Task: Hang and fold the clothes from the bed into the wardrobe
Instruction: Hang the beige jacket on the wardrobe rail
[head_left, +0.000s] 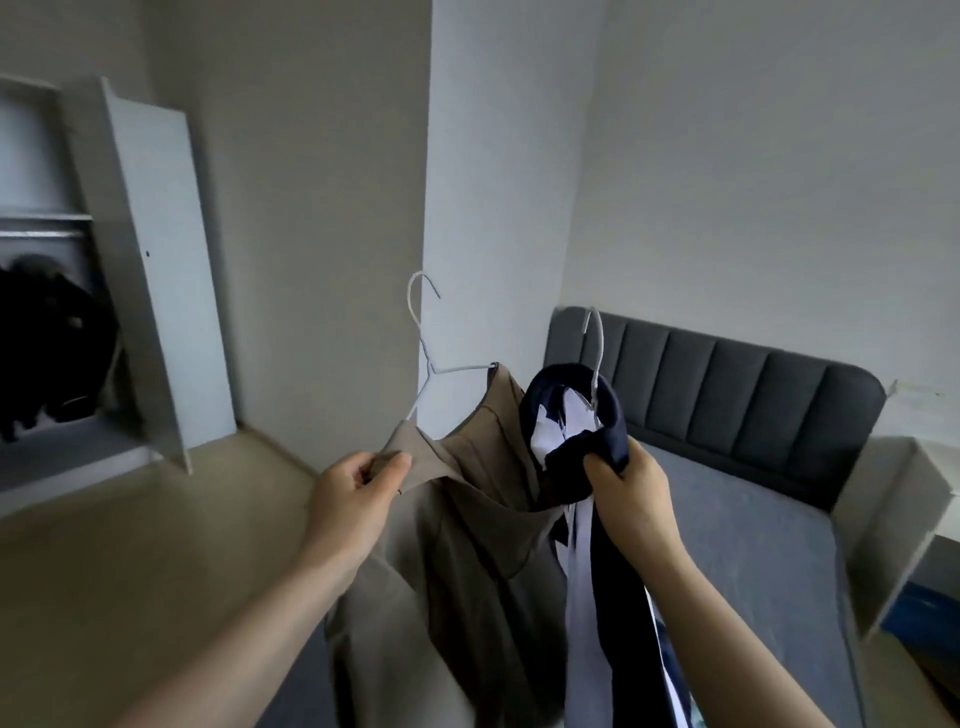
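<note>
Your left hand (358, 488) pinches the shoulder edge of the beige garment (467, 545), with its thumb and fingers (396, 464) closed on the cloth. Your right hand (628, 493) is wrapped around a bunched fold of the navy and white garment (597, 582), gripping it just beside the beige one.

Both pieces hang down in front of you, touching each other, and their lower ends run out of view. The beige garment sits on a white wire hanger (430, 370) that tilts with its hook up and to the left. The navy and white garment hangs on a second hanger (601, 348), whose hook stands up above your right hand.

Behind the clothes and to your right is the bed (753, 545), with a grey cover and a dark padded headboard (727, 400) against the wall. Farther off on your left stands the wardrobe (78, 156). Its door (156, 260) is swung open, and dark clothes (47, 353) hang inside under a shelf.
</note>
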